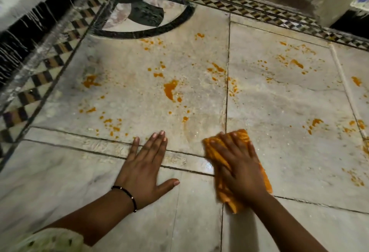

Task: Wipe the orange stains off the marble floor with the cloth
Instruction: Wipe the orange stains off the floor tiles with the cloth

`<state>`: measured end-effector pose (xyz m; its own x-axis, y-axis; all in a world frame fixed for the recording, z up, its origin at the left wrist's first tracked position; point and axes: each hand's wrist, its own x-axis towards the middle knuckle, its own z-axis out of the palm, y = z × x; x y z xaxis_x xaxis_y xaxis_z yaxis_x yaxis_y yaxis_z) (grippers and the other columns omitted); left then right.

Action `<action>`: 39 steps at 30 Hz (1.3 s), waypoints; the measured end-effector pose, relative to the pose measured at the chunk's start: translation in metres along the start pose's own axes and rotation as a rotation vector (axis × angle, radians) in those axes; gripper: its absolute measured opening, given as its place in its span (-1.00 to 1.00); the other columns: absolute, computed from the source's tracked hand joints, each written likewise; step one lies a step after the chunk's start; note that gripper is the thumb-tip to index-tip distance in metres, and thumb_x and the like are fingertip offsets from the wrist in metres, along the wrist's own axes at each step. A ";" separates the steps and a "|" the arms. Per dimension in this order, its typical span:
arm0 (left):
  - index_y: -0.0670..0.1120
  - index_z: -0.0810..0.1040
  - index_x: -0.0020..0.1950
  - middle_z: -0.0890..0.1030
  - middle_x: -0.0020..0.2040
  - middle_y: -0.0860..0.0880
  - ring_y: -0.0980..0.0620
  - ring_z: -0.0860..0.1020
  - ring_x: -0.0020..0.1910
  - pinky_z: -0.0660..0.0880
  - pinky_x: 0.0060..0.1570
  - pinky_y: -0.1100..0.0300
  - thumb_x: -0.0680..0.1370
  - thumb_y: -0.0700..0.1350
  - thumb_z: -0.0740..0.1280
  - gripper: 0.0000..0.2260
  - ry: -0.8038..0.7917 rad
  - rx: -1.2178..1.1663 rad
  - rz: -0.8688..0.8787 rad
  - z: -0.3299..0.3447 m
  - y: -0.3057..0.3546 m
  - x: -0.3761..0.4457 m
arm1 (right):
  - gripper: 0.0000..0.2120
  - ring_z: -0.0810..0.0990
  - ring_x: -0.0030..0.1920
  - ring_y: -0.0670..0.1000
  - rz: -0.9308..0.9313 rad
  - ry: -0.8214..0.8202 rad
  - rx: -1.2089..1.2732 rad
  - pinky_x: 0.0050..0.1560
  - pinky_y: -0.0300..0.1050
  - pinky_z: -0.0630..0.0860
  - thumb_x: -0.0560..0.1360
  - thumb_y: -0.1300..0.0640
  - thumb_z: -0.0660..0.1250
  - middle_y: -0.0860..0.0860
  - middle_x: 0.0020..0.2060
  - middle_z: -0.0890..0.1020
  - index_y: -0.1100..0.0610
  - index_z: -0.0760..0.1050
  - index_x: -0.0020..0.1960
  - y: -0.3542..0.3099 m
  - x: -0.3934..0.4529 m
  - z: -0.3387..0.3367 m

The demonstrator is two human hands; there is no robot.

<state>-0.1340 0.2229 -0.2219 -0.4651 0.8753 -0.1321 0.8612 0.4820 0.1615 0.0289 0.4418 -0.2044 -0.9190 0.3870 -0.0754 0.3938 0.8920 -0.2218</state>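
Observation:
An orange cloth (265, 179) lies flat on the pale marble floor (289, 99) at the lower right. My right hand (237, 165) presses down on it with straight, spread fingers, and the cloth shows around the hand. To its left my left hand (145, 163) rests flat on the floor, fingers straight, holding nothing. Orange stains dot the marble beyond both hands: a large blot (170, 89) at the centre, a smear (89, 81) at the left, and splatters (295, 62) on the right slab.
A checkered inlay border (50, 67) runs along the left and far sides of the floor. A dark curved inlay (147, 17) sits at the far middle. A wall base and door frame (329, 2) stand at the far right.

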 end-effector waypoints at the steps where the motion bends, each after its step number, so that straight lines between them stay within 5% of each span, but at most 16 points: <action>1: -0.17 0.09 0.53 0.07 0.55 -0.10 -0.05 0.04 0.53 -0.06 0.43 -0.16 0.48 0.44 -0.04 -0.15 0.007 -0.003 -0.004 0.000 0.000 0.000 | -0.42 0.03 0.52 0.07 0.058 0.012 0.002 0.46 0.13 -0.15 0.45 -0.13 0.03 -0.13 0.51 0.11 -0.25 0.08 0.48 0.010 0.004 -0.003; 5: -0.18 0.08 0.53 0.07 0.55 -0.12 -0.05 0.03 0.53 -0.01 0.42 -0.15 0.48 0.44 -0.05 -0.15 0.004 -0.004 0.002 0.000 0.001 0.001 | -0.42 -0.04 0.53 0.09 0.188 0.012 -0.045 0.46 0.22 -0.14 0.47 -0.18 -0.09 -0.07 0.53 0.10 -0.22 0.05 0.50 -0.002 0.066 -0.011; 13: -0.18 0.11 0.52 0.08 0.55 -0.12 -0.05 0.04 0.53 0.01 0.41 -0.15 0.47 0.44 -0.02 -0.15 -0.006 -0.008 0.007 -0.001 0.000 0.001 | -0.43 -0.14 0.53 0.01 -0.203 -0.092 -0.031 0.47 0.18 -0.24 0.48 -0.17 -0.06 -0.13 0.53 0.03 -0.25 0.04 0.50 -0.037 0.052 0.002; 17: -0.18 0.09 0.53 0.07 0.55 -0.12 -0.06 0.03 0.53 0.00 0.41 -0.14 0.48 0.43 -0.01 -0.15 0.007 -0.030 0.006 -0.001 0.000 0.000 | -0.42 0.04 0.52 0.08 -0.037 -0.010 -0.013 0.45 0.24 -0.05 0.45 -0.14 0.01 -0.08 0.51 0.15 -0.23 0.10 0.48 0.006 0.033 -0.004; 21: -0.18 0.07 0.53 0.05 0.55 -0.12 -0.06 0.00 0.53 -0.02 0.41 -0.12 0.48 0.43 -0.03 -0.15 0.003 -0.026 0.006 -0.001 0.001 0.001 | -0.40 -0.07 0.53 0.07 0.187 0.000 -0.011 0.45 0.23 -0.17 0.44 -0.20 -0.11 -0.07 0.54 0.09 -0.25 0.07 0.49 -0.019 0.088 -0.008; 29: -0.18 0.09 0.53 0.05 0.55 -0.12 -0.05 0.01 0.53 -0.02 0.42 -0.11 0.48 0.43 -0.02 -0.15 0.014 -0.030 0.017 -0.001 -0.001 0.002 | -0.43 -0.11 0.53 0.03 -0.206 -0.089 -0.044 0.47 0.24 -0.18 0.47 -0.17 -0.09 -0.10 0.54 0.05 -0.26 0.07 0.49 -0.036 0.083 -0.002; 36: -0.19 0.09 0.53 0.07 0.55 -0.14 -0.07 0.03 0.53 -0.01 0.41 -0.11 0.48 0.42 -0.04 -0.15 0.027 -0.041 0.012 -0.001 0.001 0.001 | -0.40 -0.06 0.53 0.06 0.063 -0.011 -0.005 0.45 0.24 -0.15 0.43 -0.19 -0.09 -0.08 0.52 0.14 -0.24 0.14 0.47 -0.036 0.109 -0.006; 39: -0.20 0.09 0.53 0.07 0.54 -0.15 -0.08 0.04 0.52 0.01 0.40 -0.10 0.48 0.43 -0.04 -0.15 0.025 -0.030 0.019 -0.001 0.000 0.002 | -0.41 -0.07 0.53 0.07 -0.083 -0.046 -0.034 0.45 0.26 -0.17 0.45 -0.18 -0.10 -0.08 0.53 0.12 -0.23 0.13 0.48 -0.066 0.130 -0.001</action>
<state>-0.1348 0.2249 -0.2213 -0.4538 0.8850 -0.1044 0.8637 0.4656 0.1931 -0.1168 0.4335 -0.1986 -0.9482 0.3005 -0.1030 0.3156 0.9283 -0.1966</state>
